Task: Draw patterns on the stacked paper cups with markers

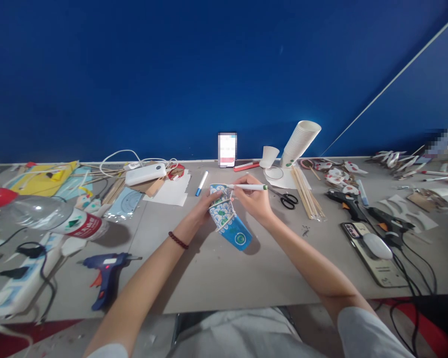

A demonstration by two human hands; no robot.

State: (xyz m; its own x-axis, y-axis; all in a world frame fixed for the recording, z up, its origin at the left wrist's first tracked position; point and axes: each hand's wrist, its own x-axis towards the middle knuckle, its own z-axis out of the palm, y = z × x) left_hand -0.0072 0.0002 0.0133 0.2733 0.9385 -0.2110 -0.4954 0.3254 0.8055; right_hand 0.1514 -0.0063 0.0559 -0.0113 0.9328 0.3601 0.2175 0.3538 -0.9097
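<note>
Near the middle of the grey table, my left hand (pixel 206 208) is closed around a stack of paper cups (pixel 224 214) painted in blue, white and green. The stack lies tilted, its blue end with a round mark pointing down toward me. A white marker (pixel 252 187) with a green end is pinched in my right hand (pixel 253 198), its tip side at the upper rim of the cups. Behind my left hand a blue-capped marker (pixel 202 183) lies on the table. Black scissors (pixel 288 200) are to the right of my right hand.
On the left are a plastic bottle (pixel 70 219), a power strip (pixel 26 278) and a blue glue gun (pixel 110 273). A tall cup stack (pixel 300 141), wooden sticks (pixel 306 194), black glue guns (pixel 349 205) and a phone (pixel 373 256) with cables are on the right. An upright lit phone (pixel 227 150) leans behind.
</note>
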